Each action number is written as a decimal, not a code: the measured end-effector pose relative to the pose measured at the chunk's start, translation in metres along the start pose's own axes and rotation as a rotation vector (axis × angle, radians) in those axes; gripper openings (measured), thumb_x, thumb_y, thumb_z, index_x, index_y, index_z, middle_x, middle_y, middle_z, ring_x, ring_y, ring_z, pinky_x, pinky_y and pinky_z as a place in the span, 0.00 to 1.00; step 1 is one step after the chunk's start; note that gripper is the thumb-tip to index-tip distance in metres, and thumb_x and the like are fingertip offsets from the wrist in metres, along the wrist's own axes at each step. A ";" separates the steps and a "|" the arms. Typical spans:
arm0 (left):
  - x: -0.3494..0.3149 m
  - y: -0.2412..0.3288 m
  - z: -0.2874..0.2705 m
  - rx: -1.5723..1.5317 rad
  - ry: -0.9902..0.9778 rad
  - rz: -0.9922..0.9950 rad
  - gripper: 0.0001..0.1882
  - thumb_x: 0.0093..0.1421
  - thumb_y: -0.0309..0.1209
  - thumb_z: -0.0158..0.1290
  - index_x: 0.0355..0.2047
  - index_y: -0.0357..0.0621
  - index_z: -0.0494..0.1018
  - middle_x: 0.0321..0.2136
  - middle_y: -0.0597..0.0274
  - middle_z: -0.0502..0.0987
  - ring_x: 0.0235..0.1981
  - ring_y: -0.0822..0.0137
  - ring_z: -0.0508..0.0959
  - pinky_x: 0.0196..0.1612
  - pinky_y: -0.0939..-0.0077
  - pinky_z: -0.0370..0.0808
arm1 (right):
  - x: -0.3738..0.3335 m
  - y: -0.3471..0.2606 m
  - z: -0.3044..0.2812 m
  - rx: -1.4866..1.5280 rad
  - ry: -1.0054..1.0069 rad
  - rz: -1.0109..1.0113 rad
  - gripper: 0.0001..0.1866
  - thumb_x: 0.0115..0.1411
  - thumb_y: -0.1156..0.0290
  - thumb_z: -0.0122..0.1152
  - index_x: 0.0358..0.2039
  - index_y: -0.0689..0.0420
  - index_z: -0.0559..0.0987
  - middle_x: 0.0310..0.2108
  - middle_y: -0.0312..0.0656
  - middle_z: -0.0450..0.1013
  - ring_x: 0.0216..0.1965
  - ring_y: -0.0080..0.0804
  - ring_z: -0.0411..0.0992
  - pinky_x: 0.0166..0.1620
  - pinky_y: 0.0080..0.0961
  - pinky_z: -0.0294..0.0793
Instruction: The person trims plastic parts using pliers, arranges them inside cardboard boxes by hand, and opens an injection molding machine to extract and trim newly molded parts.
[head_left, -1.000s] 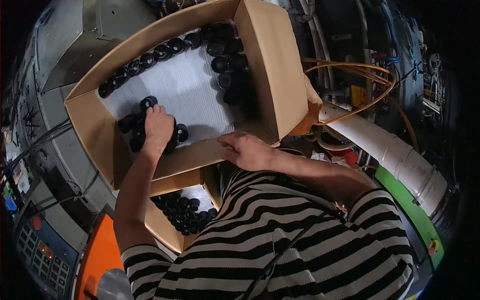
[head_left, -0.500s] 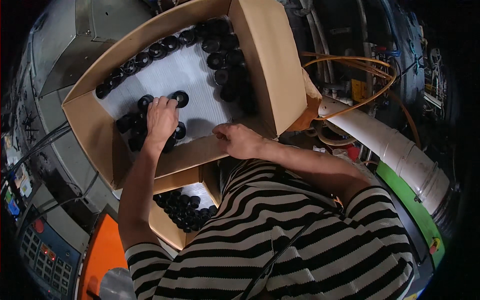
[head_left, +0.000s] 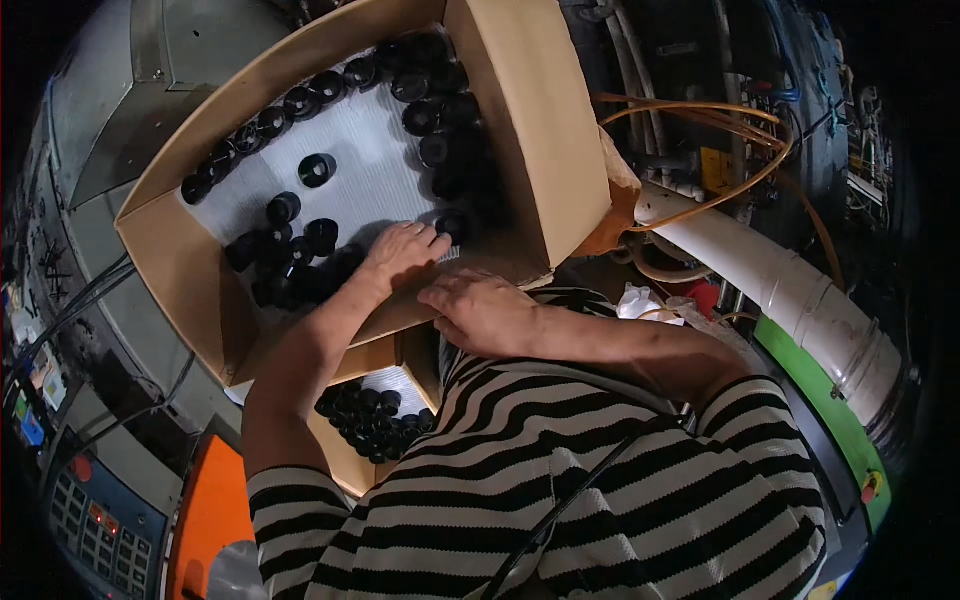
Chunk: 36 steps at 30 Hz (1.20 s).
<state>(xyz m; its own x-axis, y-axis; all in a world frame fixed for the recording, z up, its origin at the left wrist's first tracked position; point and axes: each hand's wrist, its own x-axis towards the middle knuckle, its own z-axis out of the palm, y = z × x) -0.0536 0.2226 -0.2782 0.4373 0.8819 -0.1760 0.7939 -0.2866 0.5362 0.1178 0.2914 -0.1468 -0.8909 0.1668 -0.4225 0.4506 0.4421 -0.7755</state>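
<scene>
A large cardboard box (head_left: 528,130), lined with white ribbed sheet (head_left: 375,150), stands in front of me. Inside, my left hand (head_left: 405,250) reaches to the near right corner, its fingers closed at a black cylindrical part (head_left: 452,227) with a round opening; the grip is partly hidden. Over the near rim, my right hand (head_left: 482,308) has its fingers bent against the cardboard edge. A lone black part (head_left: 317,170) lies mid-sheet. Others form a row (head_left: 302,103) along the far wall, fill the right side, and lie loosely heaped (head_left: 285,255) at the left.
Below the large box sits a smaller carton (head_left: 345,455) holding several similar black parts (head_left: 375,415). A keypad panel (head_left: 100,530) and an orange surface (head_left: 212,510) are at lower left. To the right run a thick pale pipe (head_left: 765,285), an orange hose (head_left: 690,105) and a green panel (head_left: 835,430).
My left hand has moved right and nearer, from the left heap to the near right corner. The lone part now lies farther left on the sheet. My right hand has shifted slightly nearer me.
</scene>
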 end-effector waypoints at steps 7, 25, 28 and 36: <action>0.021 0.000 0.020 -0.007 0.033 0.001 0.18 0.54 0.31 0.47 0.46 0.39 0.72 0.33 0.53 0.75 0.39 0.54 0.77 0.46 0.62 0.73 | -0.002 0.011 0.004 -0.020 0.034 -0.004 0.18 0.59 0.68 0.56 0.48 0.63 0.75 0.46 0.52 0.74 0.50 0.49 0.71 0.57 0.40 0.69; -0.011 -0.060 -0.062 0.511 0.430 -0.605 0.26 0.51 0.33 0.60 0.52 0.46 0.70 0.40 0.55 0.75 0.42 0.53 0.73 0.43 0.62 0.70 | 0.005 0.018 -0.013 0.030 -0.114 0.092 0.20 0.59 0.66 0.57 0.50 0.64 0.74 0.47 0.55 0.73 0.52 0.51 0.70 0.57 0.40 0.68; -0.027 -0.094 -0.067 0.563 0.318 -0.665 0.31 0.49 0.35 0.63 0.54 0.47 0.69 0.41 0.51 0.74 0.42 0.50 0.72 0.44 0.60 0.70 | 0.015 0.019 -0.015 0.054 -0.116 0.065 0.21 0.59 0.67 0.58 0.50 0.64 0.74 0.47 0.55 0.73 0.52 0.51 0.71 0.57 0.40 0.69; 0.004 -0.113 -0.052 -0.599 0.789 -1.005 0.32 0.48 0.31 0.65 0.53 0.41 0.67 0.42 0.54 0.76 0.43 0.60 0.75 0.48 0.67 0.72 | 0.095 0.039 -0.043 0.140 0.118 0.128 0.20 0.56 0.69 0.59 0.48 0.65 0.76 0.44 0.55 0.75 0.44 0.51 0.75 0.49 0.36 0.74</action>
<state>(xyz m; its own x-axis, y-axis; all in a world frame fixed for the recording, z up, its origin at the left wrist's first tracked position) -0.1639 0.2781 -0.2964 -0.7068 0.6442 -0.2923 0.2369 0.6049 0.7602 0.0482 0.3618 -0.1970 -0.8228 0.3197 -0.4699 0.5566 0.2857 -0.7801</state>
